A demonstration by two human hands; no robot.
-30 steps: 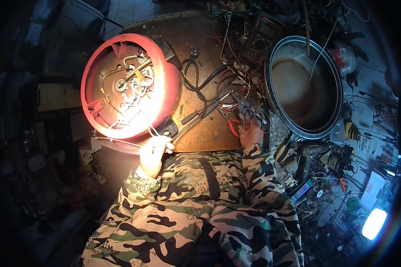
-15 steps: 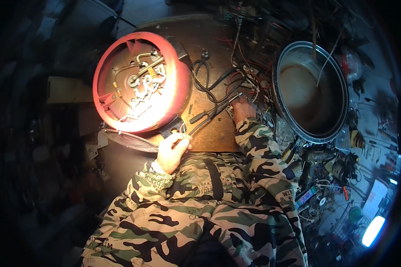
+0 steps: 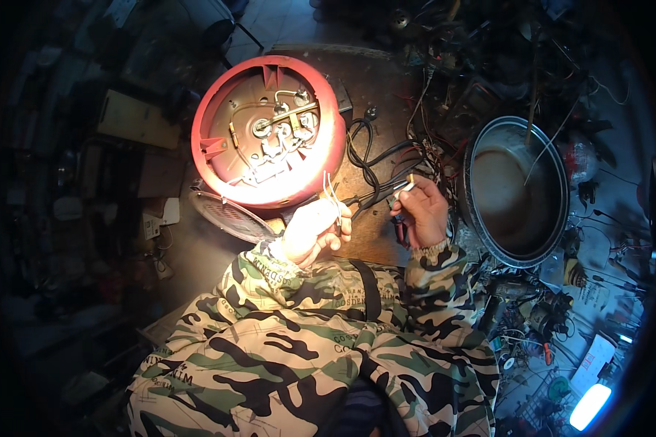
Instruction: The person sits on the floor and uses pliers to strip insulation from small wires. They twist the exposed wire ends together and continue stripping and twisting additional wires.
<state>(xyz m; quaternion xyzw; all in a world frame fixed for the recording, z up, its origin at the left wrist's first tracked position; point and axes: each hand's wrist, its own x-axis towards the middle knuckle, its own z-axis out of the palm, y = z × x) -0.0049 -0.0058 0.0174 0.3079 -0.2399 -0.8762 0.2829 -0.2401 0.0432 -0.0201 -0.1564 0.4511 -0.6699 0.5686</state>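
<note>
Under the bright lamp, my left hand (image 3: 313, 231) is closed around a cable, and its thin pale wire ends (image 3: 331, 191) stick up from the fingers. To the right, my right hand (image 3: 424, 213) pinches a small pale piece with a yellowish tip (image 3: 411, 180); its exact kind I cannot make out. A dark blue and red tool handle (image 3: 401, 231) shows beneath the same hand. Left of the hands sits a round red appliance base (image 3: 328, 164), its open underside showing wires and metal terminals. Dark cable (image 3: 362, 149) lies looped on the wooden table (image 3: 368, 234) between base and right hand.
A large metal pot (image 3: 514, 193) with a thin stick in it stands right of the table. Tangled wires (image 3: 434, 156) lie along the table's right side. A round, dark-rimmed disc (image 3: 229, 215) leans below the red base. Tools and scraps crowd the lower right.
My right hand has come out of the wire pile with the small pale piece. My left hand has turned, and its wire ends now point up. The whole view has shifted.
</note>
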